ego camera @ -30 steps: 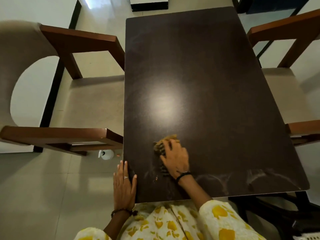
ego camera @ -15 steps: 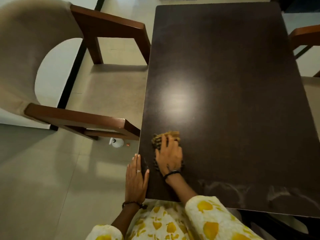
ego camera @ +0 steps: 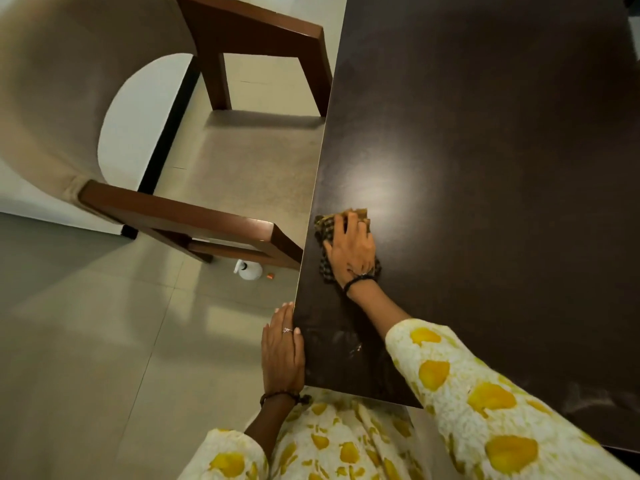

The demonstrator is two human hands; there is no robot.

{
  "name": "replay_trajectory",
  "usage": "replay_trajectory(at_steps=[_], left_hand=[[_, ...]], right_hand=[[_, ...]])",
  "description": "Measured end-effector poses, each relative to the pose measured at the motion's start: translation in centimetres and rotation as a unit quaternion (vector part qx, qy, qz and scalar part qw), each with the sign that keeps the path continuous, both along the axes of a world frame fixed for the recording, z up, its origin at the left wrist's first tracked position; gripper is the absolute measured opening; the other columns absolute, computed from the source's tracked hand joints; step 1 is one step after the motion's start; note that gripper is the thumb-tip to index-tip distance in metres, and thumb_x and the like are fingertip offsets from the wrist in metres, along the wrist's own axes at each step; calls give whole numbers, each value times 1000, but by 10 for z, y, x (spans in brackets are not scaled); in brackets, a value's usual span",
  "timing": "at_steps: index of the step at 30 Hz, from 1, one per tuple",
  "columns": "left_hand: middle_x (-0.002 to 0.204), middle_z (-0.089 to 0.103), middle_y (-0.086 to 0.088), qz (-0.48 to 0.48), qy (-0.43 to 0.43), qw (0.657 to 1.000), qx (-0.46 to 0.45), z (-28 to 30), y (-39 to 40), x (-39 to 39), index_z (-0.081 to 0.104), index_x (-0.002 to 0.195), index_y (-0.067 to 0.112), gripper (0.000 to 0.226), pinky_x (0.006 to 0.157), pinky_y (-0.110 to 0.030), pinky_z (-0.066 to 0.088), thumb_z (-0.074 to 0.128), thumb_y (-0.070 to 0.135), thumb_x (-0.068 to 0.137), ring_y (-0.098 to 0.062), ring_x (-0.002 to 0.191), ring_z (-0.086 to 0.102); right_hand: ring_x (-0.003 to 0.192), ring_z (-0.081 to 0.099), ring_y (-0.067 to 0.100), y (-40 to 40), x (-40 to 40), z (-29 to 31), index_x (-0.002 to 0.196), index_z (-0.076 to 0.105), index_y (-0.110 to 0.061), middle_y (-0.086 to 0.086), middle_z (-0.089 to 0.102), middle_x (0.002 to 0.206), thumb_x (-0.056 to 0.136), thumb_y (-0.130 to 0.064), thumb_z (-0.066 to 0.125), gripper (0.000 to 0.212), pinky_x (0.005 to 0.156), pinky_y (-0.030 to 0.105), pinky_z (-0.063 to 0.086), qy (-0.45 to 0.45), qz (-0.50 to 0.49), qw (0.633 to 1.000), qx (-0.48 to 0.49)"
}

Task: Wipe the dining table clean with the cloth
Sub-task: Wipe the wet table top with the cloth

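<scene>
The dark brown dining table (ego camera: 485,133) fills the right of the view. A checked brown and yellow cloth (ego camera: 325,226) lies flat on it close to the left edge. My right hand (ego camera: 353,252) presses down on the cloth with spread fingers, covering most of it. My left hand (ego camera: 282,351) lies flat with straight fingers against the table's left edge near the front corner. Pale smears show on the table surface near that corner (ego camera: 346,344).
A wooden armchair (ego camera: 194,216) with a beige seat and curved back stands tight against the table's left side. A small white bottle (ego camera: 248,270) and a tiny orange item (ego camera: 270,277) lie on the tiled floor under the chair's near arm.
My view has swung left and closer. The right hand has slid the cloth away from me along the left edge. The left hand has stayed at the table's edge.
</scene>
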State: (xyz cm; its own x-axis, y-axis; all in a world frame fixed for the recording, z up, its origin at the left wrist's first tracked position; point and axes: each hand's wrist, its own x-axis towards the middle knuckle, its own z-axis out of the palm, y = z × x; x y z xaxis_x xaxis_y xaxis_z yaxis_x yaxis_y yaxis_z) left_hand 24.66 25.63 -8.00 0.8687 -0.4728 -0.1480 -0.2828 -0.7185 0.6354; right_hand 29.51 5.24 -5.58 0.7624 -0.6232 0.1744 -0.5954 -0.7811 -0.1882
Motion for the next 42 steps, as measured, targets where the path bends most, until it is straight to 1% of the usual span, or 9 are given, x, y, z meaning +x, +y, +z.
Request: replay_trajectory(at_steps=[5, 9, 12, 20, 25, 30, 34, 38, 42], left_hand=[[141, 41, -5, 11, 9, 1000, -3, 0, 1, -3, 34, 138, 15, 55, 111, -37, 19, 19, 37, 90, -17, 134, 28], [140, 42, -8, 26, 12, 1000, -12, 3, 2, -5, 36, 137, 11, 57, 111, -38, 19, 18, 37, 90, -16, 133, 28], [138, 43, -16, 42, 13, 999, -10, 5, 1, -7, 39, 134, 4, 59, 110, -46, 23, 21, 36, 88, -26, 131, 33], [140, 41, -12, 4, -10, 1000, 16, 3, 2, -4, 32, 139, 10, 56, 110, -45, 24, 21, 32, 88, -22, 133, 30], [142, 39, -12, -41, -46, 997, 40, 4, -1, -2, 29, 140, 11, 53, 107, -50, 29, 25, 27, 90, -21, 132, 30], [142, 39, -13, -49, -66, 995, 51, 4, -1, -2, 28, 139, 11, 52, 106, -50, 29, 26, 27, 90, -21, 131, 29], [144, 35, -14, -63, -91, 991, 77, 5, -3, -3, 24, 141, 10, 54, 109, -45, 23, 25, 29, 90, -19, 132, 25], [147, 28, -17, -91, -109, 986, 82, 7, -8, -6, 17, 143, 9, 55, 111, -35, 12, 26, 30, 92, -21, 135, 20], [149, 23, -13, -161, -108, 977, 91, 8, -23, -20, 18, 143, 8, 54, 113, -35, 10, 15, 36, 97, -21, 137, 17]], right_hand=[[72, 62, 23, 25, -1, -3, 101, 69, -12, 12, 67, 100, 53, -42, 84, 59, 57, 27, 49, 5, 9, 1000, 17], [74, 61, 21, 63, -27, -7, 106, 68, -13, 8, 66, 101, 59, -45, 80, 59, 58, 25, 49, -22, 92, 995, 26], [79, 59, 20, 78, -64, -7, 111, 67, -16, 4, 65, 105, 61, -43, 79, 58, 63, 26, 48, -43, 198, 979, 28], [98, 42, 20, 11, -137, 3, 112, 63, -33, -4, 59, 118, 59, -40, 77, 55, 76, 41, 47, 26, 347, 937, 36], [95, 41, 23, -63, -140, 9, 107, 66, -33, -1, 61, 117, 67, -40, 56, 41, 75, 46, 43, 30, 262, 962, 75], [107, 45, 35, -41, -70, 13, 115, 63, -28, 4, 53, 126, 75, -29, 69, 41, 85, 43, 31, 30, 94, 988, 117], [114, 43, 30, 18, -41, 14, 123, 57, -29, 3, 48, 132, 79, -31, 66, 46, 92, 42, 32, 44, 157, 978, 130], [91, 57, 25, 49, -79, 6, 114, 62, -28, 4, 60, 113, 61, -38, 80, 56, 75, 37, 48, 31, 180, 976, 117], [81, 57, 28, 8, -146, 7, 116, 62, -26, 7, 61, 111, 58, -37, 82, 63, 64, 37, 46, 32, 95, 990, 95]])
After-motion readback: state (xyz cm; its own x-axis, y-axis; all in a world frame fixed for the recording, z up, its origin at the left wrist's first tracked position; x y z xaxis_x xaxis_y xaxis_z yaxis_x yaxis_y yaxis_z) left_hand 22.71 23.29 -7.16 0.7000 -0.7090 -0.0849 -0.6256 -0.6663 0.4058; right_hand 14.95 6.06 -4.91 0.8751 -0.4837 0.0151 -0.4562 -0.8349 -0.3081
